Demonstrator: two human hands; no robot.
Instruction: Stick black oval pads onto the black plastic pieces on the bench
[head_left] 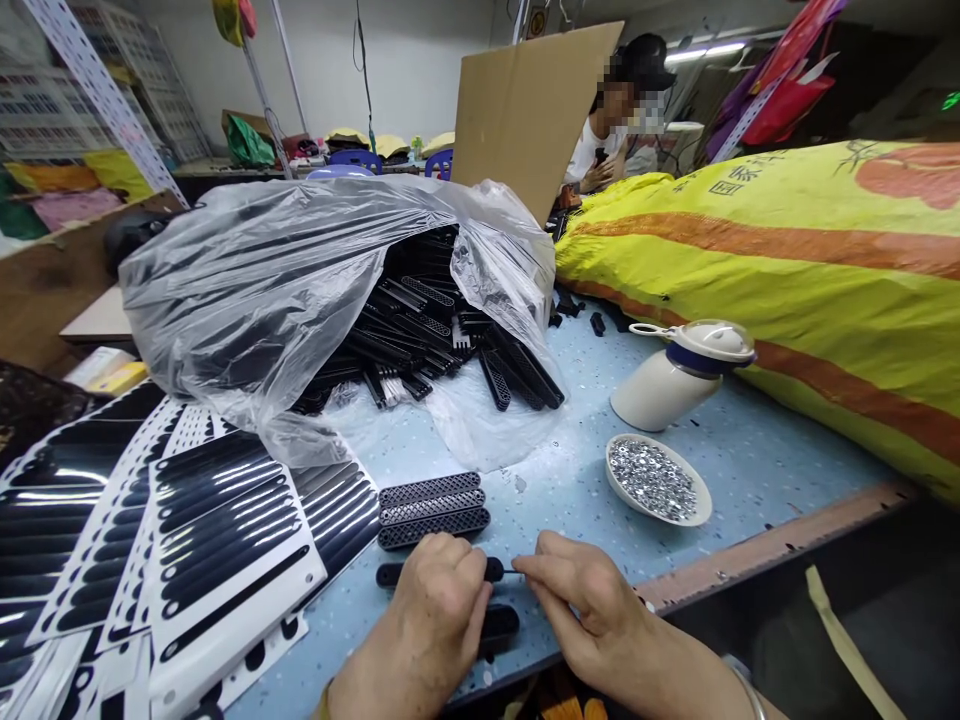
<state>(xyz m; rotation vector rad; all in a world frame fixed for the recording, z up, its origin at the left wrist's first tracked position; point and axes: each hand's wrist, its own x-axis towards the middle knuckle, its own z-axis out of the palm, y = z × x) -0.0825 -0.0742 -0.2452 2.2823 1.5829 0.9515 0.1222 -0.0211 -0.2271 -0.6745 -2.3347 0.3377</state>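
Two bare hands work low in the view over a speckled light-blue desk (551,485). The left hand (444,600) has its grip closed over a black bar (388,575), which lies crosswise under the fingers with an end showing on each side. The right hand (581,600), a band around its wrist, has its grip pinched together on a thin dark strip (510,572) at the bar's right end; whether the two are joined is too small to tell. A second dark piece (501,622) sits just below the bar, partly hidden by the left hand. Just beyond the left hand, three patterned bars (431,493) lie side by side. To the left, overlapping sheets (232,530) carry long glossy black shapes. Farther back, a large clear plastic bag (247,270) lies open toward the hands, with a heap of black pieces (397,330) inside and spilling from its mouth. On the right, a white bowl (701,505) is filled with small silvery parts (652,480); just behind it stands a cream mug (652,392) with a lid. A yellow sack (787,240) with orange stripes fills the right side. Behind, an upright cardboard sheet (517,110) stands beside a person (600,145) in a black cap.
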